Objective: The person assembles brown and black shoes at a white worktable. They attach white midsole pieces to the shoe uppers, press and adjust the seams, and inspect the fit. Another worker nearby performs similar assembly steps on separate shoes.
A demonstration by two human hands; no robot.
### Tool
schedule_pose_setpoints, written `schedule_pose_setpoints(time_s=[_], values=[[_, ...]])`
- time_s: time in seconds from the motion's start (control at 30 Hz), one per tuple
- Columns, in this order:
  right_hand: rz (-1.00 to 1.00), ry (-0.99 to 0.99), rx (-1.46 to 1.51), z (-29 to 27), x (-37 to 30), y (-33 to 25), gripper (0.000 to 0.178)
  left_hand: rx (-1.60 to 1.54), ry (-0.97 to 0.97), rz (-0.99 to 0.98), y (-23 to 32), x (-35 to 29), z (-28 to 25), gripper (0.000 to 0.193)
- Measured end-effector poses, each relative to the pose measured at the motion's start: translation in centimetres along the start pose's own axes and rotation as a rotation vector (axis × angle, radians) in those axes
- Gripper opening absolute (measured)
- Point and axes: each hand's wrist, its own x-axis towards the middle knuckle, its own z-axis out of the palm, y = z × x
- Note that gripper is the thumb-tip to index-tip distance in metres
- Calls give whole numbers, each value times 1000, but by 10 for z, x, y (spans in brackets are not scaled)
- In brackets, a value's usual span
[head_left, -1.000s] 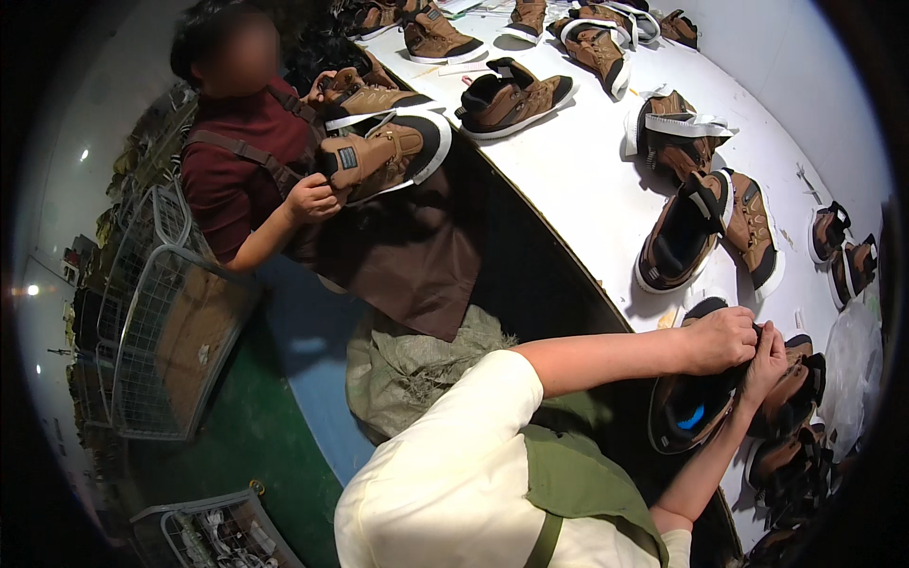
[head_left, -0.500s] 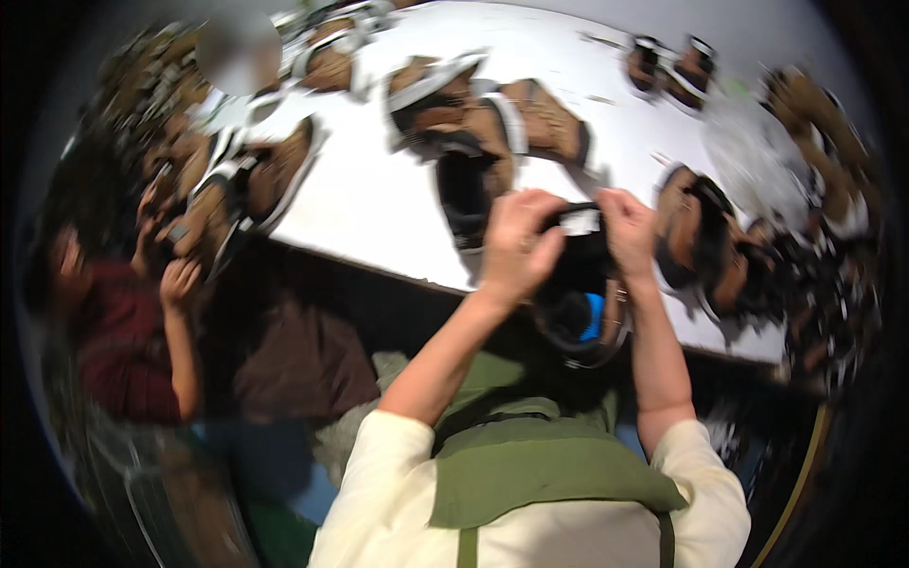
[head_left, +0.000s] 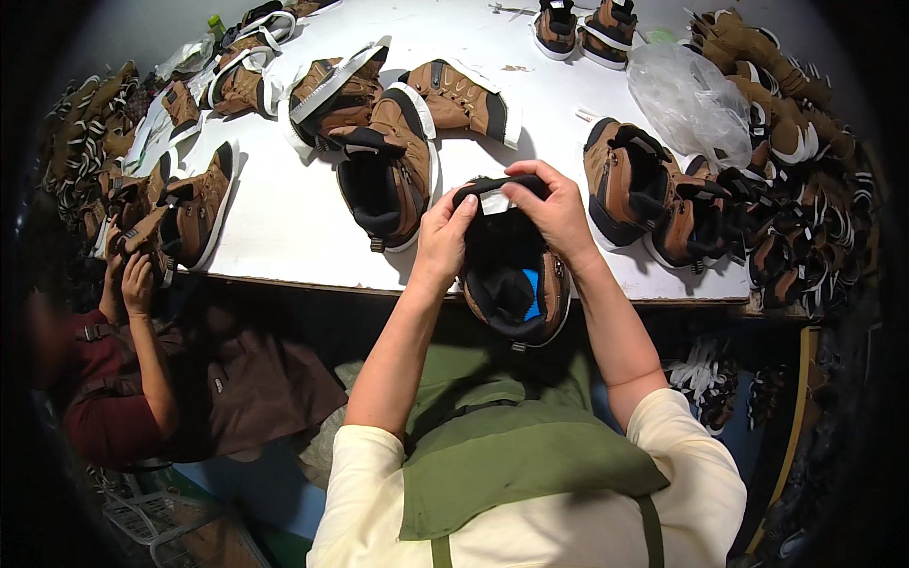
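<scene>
A brown-and-black shoe (head_left: 551, 317) hangs at the table's near edge, its black-lined opening facing me and a blue patch showing inside. My left hand (head_left: 443, 237) pinches the left side of the shoe's padded black tongue between thumb and fingers. Opposite it, my right hand (head_left: 559, 216) holds the tongue's right side, its thumb against a white label (head_left: 494, 202). The toe part of this shoe is mostly hidden behind the tongue and my hands. Just beyond my left hand, another brown shoe (head_left: 396, 142) rests on the white table (head_left: 275, 204).
Brown shoes (head_left: 620, 180) stand right of my hands beside a clear plastic bag (head_left: 686, 99). A heap of shoes (head_left: 814, 213) fills the far right. At left, a co-worker in a dark red sleeve (head_left: 114, 417) handles a shoe (head_left: 142, 237). Another pair (head_left: 559, 28) sits at the back.
The view has shifted, so the table and its shoes appear farther left and higher, and are sharper. Both hands still hold the tongue, with my right thumb now over its label.
</scene>
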Motion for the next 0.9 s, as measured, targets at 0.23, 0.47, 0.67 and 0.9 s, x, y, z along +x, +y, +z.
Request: schedule_pose_setpoints(time_s=[0.23, 0.47, 0.67, 0.9], values=[[32, -95, 18, -1, 2, 3, 22, -211, -33, -196, 4, 5, -6, 27], [150, -79, 181, 0, 4, 11, 22, -183, -44, -271, -5, 20, -18, 23], [6, -26, 112, -4, 8, 37, 28, 511, 13, 103, 17, 8, -2, 27], [76, 19, 352, 2, -8, 30, 28, 992, 24, 600, 35, 9, 24, 19]])
